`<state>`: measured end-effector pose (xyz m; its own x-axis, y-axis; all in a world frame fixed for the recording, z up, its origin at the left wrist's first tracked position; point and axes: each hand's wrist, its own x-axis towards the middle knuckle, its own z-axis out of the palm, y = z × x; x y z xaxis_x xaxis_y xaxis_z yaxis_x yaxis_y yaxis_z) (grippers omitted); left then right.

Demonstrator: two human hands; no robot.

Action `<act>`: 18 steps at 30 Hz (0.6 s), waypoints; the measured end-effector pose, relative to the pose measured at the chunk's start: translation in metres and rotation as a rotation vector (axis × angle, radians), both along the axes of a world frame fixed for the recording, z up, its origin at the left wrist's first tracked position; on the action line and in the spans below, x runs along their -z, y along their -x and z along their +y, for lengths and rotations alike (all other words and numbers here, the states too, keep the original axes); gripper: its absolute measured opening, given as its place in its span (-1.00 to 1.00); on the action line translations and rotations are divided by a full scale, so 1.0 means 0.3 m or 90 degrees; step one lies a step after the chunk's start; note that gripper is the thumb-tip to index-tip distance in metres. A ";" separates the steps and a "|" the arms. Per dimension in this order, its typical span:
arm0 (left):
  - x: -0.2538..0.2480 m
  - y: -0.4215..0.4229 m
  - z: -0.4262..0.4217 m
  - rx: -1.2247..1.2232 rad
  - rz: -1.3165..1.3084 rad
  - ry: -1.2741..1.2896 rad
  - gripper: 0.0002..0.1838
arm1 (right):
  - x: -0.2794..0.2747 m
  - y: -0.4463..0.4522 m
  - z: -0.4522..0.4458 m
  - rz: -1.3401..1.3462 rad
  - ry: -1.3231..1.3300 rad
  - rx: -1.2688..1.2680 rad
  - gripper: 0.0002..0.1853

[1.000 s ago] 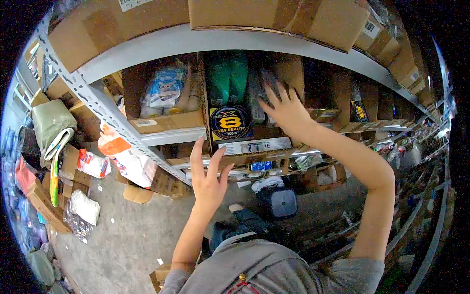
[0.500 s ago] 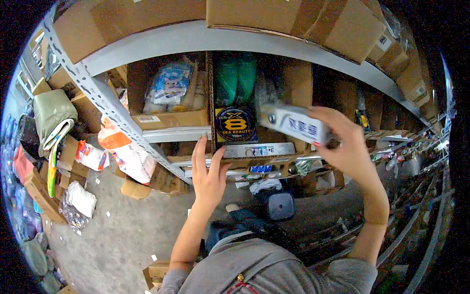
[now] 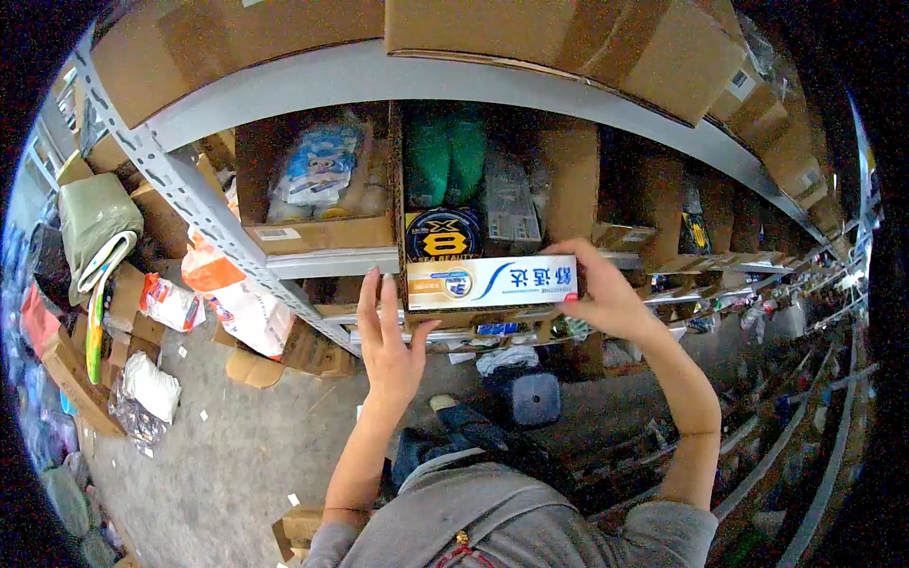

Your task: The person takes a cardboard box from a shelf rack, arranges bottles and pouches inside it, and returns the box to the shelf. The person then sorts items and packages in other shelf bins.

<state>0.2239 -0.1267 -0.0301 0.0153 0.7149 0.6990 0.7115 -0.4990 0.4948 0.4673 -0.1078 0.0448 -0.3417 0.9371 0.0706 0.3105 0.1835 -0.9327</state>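
A long white toothpaste-style box [image 3: 492, 282] lies across the front of an open shelf carton, its blue lettering upside down. My right hand [image 3: 601, 295] grips its right end between thumb and fingers. Near the box's left end, my left hand [image 3: 390, 339] has its fingers spread and holds nothing; its fingertips are at the carton's front left corner. Behind the white box sit a round black and yellow package [image 3: 443, 234], green items [image 3: 447, 163] and clear-wrapped packs [image 3: 512, 201].
A carton with a blue-printed pack [image 3: 322, 163] stands to the left on the shelf. A white metal upright [image 3: 180, 194] and a beam [image 3: 331, 83] frame it, with large cartons above [image 3: 559, 47]. Bags [image 3: 241, 298] and a grey stool [image 3: 536, 399] are lower down.
My right hand has come out from the back of the carton with the white box and brought it to the carton's front edge. My left hand has barely moved.
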 end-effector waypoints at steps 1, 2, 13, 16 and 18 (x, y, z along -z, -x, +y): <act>-0.004 0.002 -0.001 -0.003 0.000 0.001 -0.15 | -0.012 0.017 -0.008 -0.131 -0.047 -0.001 -0.47; -0.008 0.001 0.000 -0.004 0.003 0.013 -0.22 | -0.026 0.029 -0.012 -0.263 -0.094 -0.001 -0.46; -0.021 -0.002 0.005 0.003 0.042 0.035 -0.39 | -0.128 0.000 0.122 -0.505 -0.231 -0.176 -0.60; -0.021 -0.002 0.009 0.014 0.053 0.035 -0.41 | -0.134 0.026 0.222 -0.455 -0.397 -0.062 -0.69; -0.029 0.003 0.008 0.014 0.070 0.036 -0.41 | -0.131 0.056 0.280 -0.543 -0.338 -0.128 -0.73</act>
